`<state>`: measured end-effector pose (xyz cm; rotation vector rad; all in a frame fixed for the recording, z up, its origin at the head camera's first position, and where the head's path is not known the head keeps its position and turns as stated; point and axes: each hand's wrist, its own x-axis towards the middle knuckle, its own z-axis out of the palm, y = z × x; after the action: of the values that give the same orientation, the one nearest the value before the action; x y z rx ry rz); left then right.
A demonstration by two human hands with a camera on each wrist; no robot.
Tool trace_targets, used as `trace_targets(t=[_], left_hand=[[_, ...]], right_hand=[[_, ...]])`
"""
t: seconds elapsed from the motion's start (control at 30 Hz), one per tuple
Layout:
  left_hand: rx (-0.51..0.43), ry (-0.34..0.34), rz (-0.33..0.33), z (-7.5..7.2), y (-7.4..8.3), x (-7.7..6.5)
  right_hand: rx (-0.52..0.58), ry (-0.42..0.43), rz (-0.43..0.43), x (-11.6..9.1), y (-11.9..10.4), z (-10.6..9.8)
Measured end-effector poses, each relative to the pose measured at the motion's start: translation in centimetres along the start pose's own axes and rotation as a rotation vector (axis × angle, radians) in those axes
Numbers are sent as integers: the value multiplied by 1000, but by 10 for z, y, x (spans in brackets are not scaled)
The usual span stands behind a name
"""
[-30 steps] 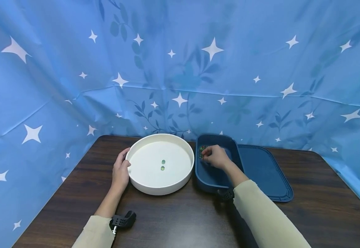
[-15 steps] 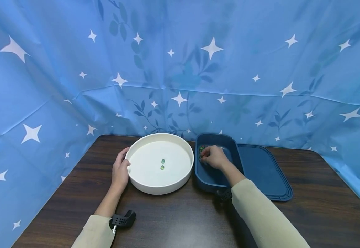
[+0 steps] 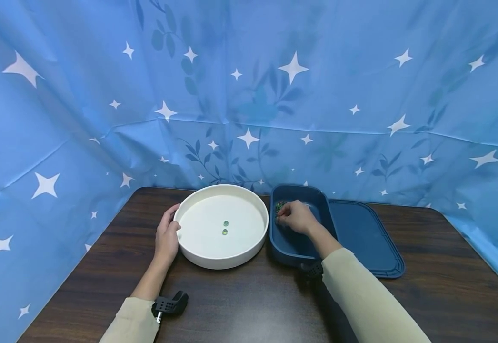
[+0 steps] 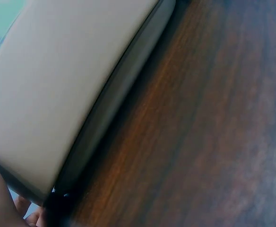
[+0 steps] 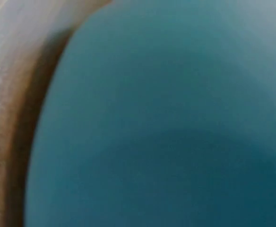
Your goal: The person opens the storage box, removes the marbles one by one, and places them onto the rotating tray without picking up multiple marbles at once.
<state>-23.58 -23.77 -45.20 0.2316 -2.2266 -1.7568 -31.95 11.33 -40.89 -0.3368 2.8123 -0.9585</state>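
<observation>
In the head view my left hand (image 3: 167, 236) grips the left side of a round white tray (image 3: 221, 263), thumb at the rim and fingers around the outer wall. Two small greenish glass marbles (image 3: 225, 232) lie apart on the tray's floor. My right hand (image 3: 299, 217) reaches down into a deep blue rectangular box (image 3: 289, 257), its fingers bent together. Beside its fingertips lies a cluster of small green and red marbles (image 3: 280, 206) along the box's left wall. Whether the fingertips pinch one is hidden. The right wrist view shows mostly blurred blue box wall (image 5: 161, 118).
A flat blue lid (image 3: 364, 233) lies to the right of the box, partly behind the right forearm. Tray, box and lid stand on a dark wooden table (image 3: 240, 305). A blue star-patterned cloth (image 3: 249, 95) hangs behind the table's far edge.
My right fingers have shifted slightly among the marbles, and less red shows there than a second ago. The left hand, the tray and its two marbles have stayed put.
</observation>
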Motion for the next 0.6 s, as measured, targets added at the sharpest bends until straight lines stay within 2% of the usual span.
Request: trace_targets(t=[0.3, 0.47, 0.6], left_hand=[[-5, -3, -9, 1, 2, 0], [6, 4, -13, 0, 3, 0], [14, 3, -16, -1, 3, 1]], right_hand=[[23, 72, -96, -14, -14, -21], [68, 74, -130, -21, -40, -29], [98, 57, -114, -19, -61, -27]])
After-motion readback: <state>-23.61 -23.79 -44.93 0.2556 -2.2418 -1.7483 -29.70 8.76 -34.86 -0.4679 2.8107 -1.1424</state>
